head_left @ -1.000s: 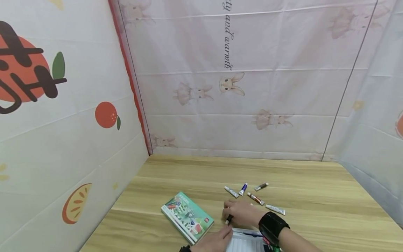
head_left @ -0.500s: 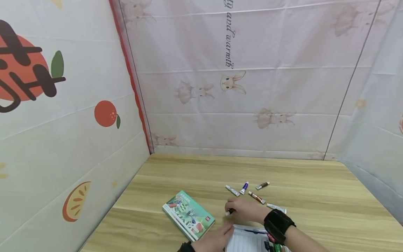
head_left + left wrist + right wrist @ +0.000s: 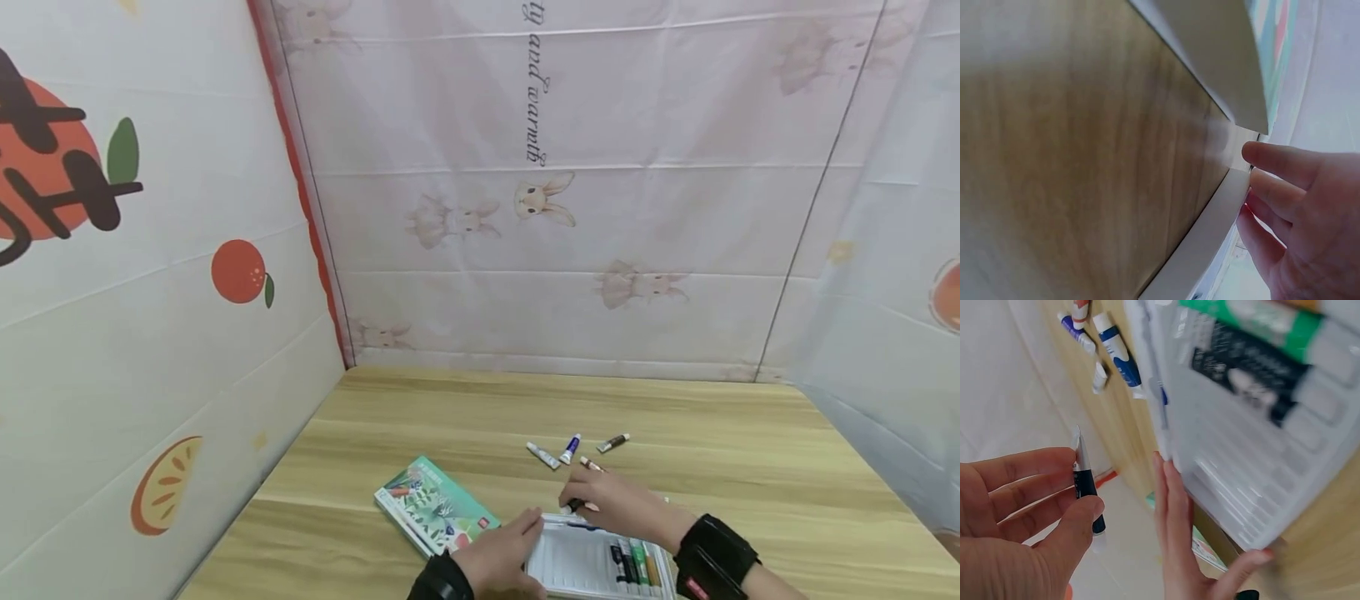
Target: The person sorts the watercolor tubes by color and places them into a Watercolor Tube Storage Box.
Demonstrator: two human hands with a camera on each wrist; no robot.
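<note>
My right hand (image 3: 626,507) pinches a dark-labelled paint tube (image 3: 1085,487) between thumb and fingers, just above the far edge of a white plastic paint tray (image 3: 570,552). Along the tray's left side lies my left hand (image 3: 504,557), its fingers straight and touching the edge. In the right wrist view, that hand's thumb and fingers spread across the tray's end. Inside the tray, slots hold dark tubes (image 3: 619,563), a green tube (image 3: 640,562) and an ochre tube (image 3: 652,572) at the right. The slots further left hold no tubes.
Beyond the right hand lie loose tubes: a whitish one (image 3: 542,455), a purple one (image 3: 570,448), a brown one (image 3: 613,443) and a partly hidden reddish-brown one (image 3: 591,463). A green illustrated box (image 3: 438,504) sits left of the tray. Printed cloth walls (image 3: 525,325) surround the table.
My right hand has moved rightward with the dark tube, away from my left hand. More of the tray and its tubes now shows. My left hand stays at the tray's left edge.
</note>
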